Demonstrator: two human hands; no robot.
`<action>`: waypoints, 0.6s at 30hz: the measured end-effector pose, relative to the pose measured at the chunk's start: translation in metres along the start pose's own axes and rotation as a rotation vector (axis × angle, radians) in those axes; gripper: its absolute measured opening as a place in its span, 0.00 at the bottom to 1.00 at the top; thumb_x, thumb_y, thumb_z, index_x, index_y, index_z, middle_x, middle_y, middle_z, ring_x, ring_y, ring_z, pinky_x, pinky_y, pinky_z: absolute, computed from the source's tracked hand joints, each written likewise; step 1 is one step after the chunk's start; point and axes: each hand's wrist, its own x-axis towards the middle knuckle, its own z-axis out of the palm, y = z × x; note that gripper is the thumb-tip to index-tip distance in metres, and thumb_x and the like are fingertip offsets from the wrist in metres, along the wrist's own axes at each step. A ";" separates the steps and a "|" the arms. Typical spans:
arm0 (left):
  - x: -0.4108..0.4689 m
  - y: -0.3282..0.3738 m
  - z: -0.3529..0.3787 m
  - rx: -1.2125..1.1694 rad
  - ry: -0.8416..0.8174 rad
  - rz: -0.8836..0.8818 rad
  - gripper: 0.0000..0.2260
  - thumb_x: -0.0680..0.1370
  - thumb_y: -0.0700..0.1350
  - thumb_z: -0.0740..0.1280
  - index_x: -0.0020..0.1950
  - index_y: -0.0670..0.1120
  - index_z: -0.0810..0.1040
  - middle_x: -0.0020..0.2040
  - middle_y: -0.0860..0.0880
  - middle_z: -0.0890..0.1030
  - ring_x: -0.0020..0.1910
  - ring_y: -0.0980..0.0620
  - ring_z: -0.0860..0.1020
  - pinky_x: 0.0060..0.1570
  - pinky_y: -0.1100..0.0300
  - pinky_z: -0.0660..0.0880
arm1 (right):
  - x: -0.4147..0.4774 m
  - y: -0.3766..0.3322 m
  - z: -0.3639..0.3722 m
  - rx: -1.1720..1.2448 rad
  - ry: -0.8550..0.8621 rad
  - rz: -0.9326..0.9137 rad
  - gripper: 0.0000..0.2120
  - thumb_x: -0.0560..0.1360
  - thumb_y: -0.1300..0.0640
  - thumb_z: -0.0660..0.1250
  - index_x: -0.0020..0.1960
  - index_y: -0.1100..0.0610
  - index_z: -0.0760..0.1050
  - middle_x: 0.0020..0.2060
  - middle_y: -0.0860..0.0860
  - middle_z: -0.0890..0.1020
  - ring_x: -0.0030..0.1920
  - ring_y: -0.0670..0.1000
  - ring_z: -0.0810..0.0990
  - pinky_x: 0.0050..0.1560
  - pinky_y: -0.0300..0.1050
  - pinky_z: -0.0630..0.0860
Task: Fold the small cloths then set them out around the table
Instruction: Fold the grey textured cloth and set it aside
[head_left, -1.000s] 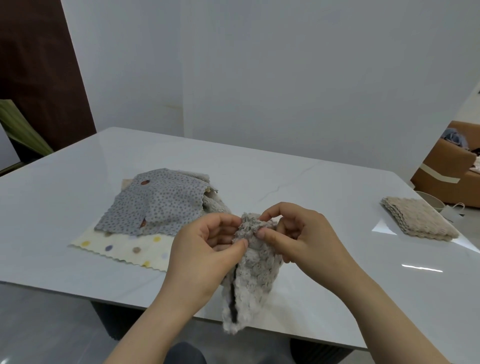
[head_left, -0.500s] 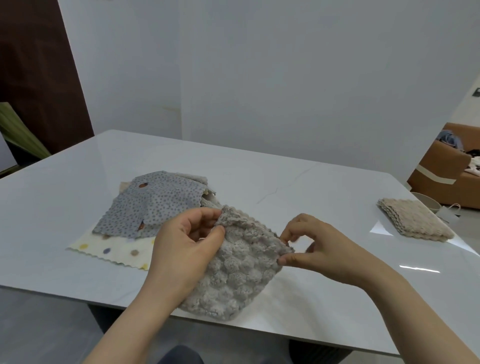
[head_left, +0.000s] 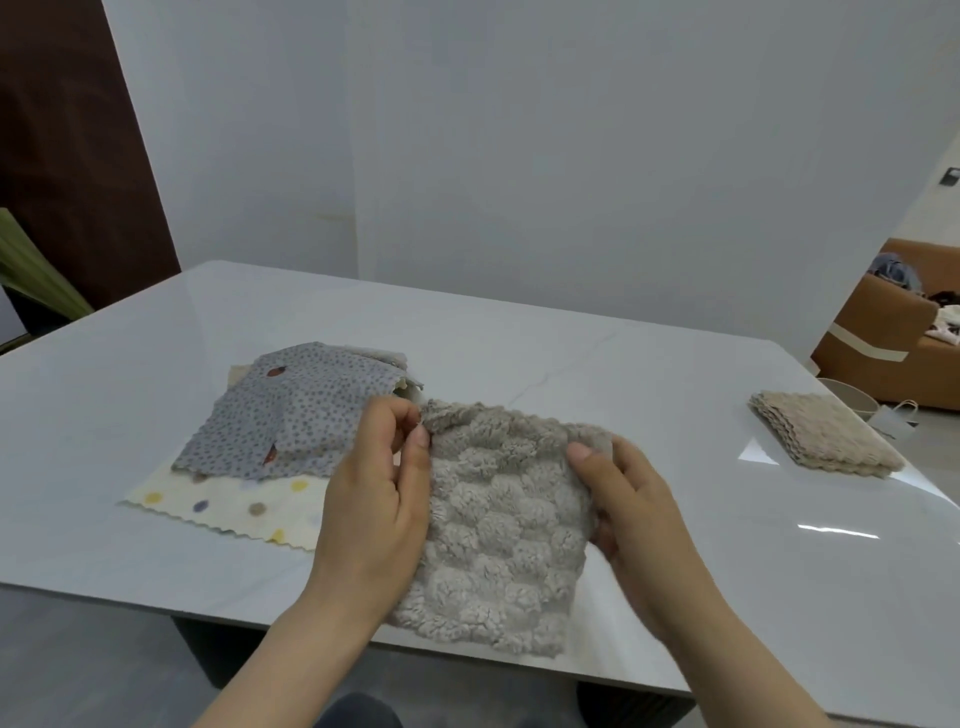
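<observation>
Cloth (head_left: 504, 525), grey and fluffy, spread between both hands at the 6 o'clock edge of the desk (head_left: 571, 364). Its lower hem hangs just past that edge; whether the rest lies on the desk or is held just above it cannot be told. The left hand (head_left: 374, 499) pinches the upper left corner between thumb and fingers (head_left: 410, 415). The right hand (head_left: 639, 519) grasps the upper right corner with the thumb on top, the other fingers hidden under the fabric. An unfolded pile (head_left: 296, 415) lies at 9 o'clock, just beside the left hand. A folded cloth (head_left: 826, 436) sits well apart at 3 o'clock, near the desk's edge.

Likely faults from this position:

1. **Crooked fold.** The upper left corner is bunched and rolled under the thumb. If the fold is made before that corner is flattened, the edges probably will not meet square.
2. **Slip to the floor.** With the hem over the 6 o'clock edge, letting go of either corner could let the cloth's weight drag it off the desk.
3. **Spring-back.** The thick fabric looks resilient, so a fold that is not pressed down may open again.
4. **Disturbed pile.** The left wrist works close to the 9 o'clock pile, and a wide sweep could catch its top layer and pull it askew.
</observation>
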 end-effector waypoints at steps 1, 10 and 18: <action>0.000 0.001 0.003 -0.006 0.009 -0.001 0.04 0.81 0.43 0.57 0.47 0.48 0.68 0.34 0.47 0.70 0.32 0.48 0.69 0.28 0.61 0.65 | -0.002 0.005 0.002 0.064 -0.043 0.090 0.22 0.70 0.46 0.69 0.60 0.55 0.76 0.51 0.54 0.85 0.53 0.55 0.84 0.57 0.57 0.79; -0.002 0.000 0.028 -0.054 -0.007 -0.125 0.02 0.81 0.44 0.59 0.49 0.48 0.69 0.35 0.50 0.73 0.33 0.58 0.71 0.31 0.69 0.66 | -0.011 0.021 -0.012 0.023 -0.020 0.178 0.25 0.69 0.45 0.68 0.57 0.63 0.78 0.49 0.57 0.86 0.50 0.55 0.85 0.56 0.56 0.80; -0.023 0.015 0.071 -0.170 -0.239 -0.273 0.05 0.77 0.51 0.64 0.49 0.56 0.69 0.47 0.55 0.76 0.37 0.59 0.75 0.34 0.71 0.70 | -0.013 0.023 -0.063 -0.246 0.277 -0.005 0.13 0.74 0.45 0.68 0.52 0.53 0.79 0.45 0.50 0.86 0.45 0.48 0.85 0.43 0.46 0.81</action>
